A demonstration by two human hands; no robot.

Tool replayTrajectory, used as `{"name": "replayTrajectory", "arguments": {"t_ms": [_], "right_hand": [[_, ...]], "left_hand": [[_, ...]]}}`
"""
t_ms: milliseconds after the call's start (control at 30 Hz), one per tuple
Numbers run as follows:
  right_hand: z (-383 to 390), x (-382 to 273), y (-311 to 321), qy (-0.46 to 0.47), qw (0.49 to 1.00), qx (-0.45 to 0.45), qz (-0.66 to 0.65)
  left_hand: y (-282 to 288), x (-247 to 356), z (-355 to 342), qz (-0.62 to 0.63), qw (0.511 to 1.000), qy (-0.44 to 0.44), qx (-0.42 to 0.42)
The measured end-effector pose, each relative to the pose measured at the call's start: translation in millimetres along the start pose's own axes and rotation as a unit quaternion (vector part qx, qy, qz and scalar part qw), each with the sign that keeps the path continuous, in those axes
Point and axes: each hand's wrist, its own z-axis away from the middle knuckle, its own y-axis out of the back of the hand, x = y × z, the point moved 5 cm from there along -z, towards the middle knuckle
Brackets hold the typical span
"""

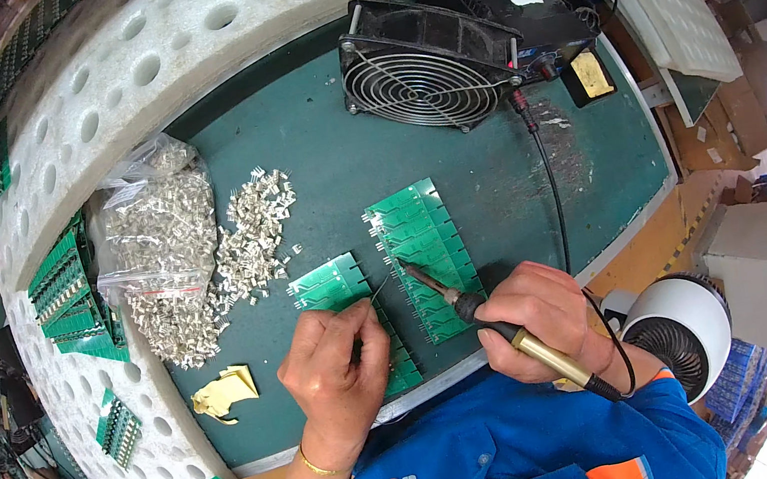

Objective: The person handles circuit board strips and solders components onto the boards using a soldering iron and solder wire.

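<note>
My right hand (540,315) grips a soldering iron (548,360) with a black and brass-coloured handle. The iron's tip meets the left edge of a green circuit board panel (419,218), where small connector pins stick out. In a closed pinch, my left hand (335,361) holds a thin solder wire (379,287), its free end pointing toward the iron's tip. Partly beneath that hand lies a second green circuit board panel (335,286), also edged with pins. Whether the wire touches the tip is too small to tell.
Left of the panels are loose white connectors (252,231), a plastic bag (159,216) of more, and crumpled yellow paper (225,393). White foam (155,420) borders the table, bearing boards. A metal-grilled fan (423,81) and black power unit (520,24) stand behind; the iron's cord (555,201) hangs right.
</note>
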Motion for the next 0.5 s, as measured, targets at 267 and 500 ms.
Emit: {"name": "replayTrajectory", "arguments": {"t_ms": [267,500], "right_hand": [[0.0,-1.0,0.1,0.002,1.0,-0.003,0.006],[0.1,-2.8,2.1,0.005,1.0,0.005,0.009]], "left_hand": [[0.1,1.0,-0.1,0.0,1.0,-0.015,0.001],[1.8,0.4,0.1,-0.002,1.0,-0.007,0.002]]}}
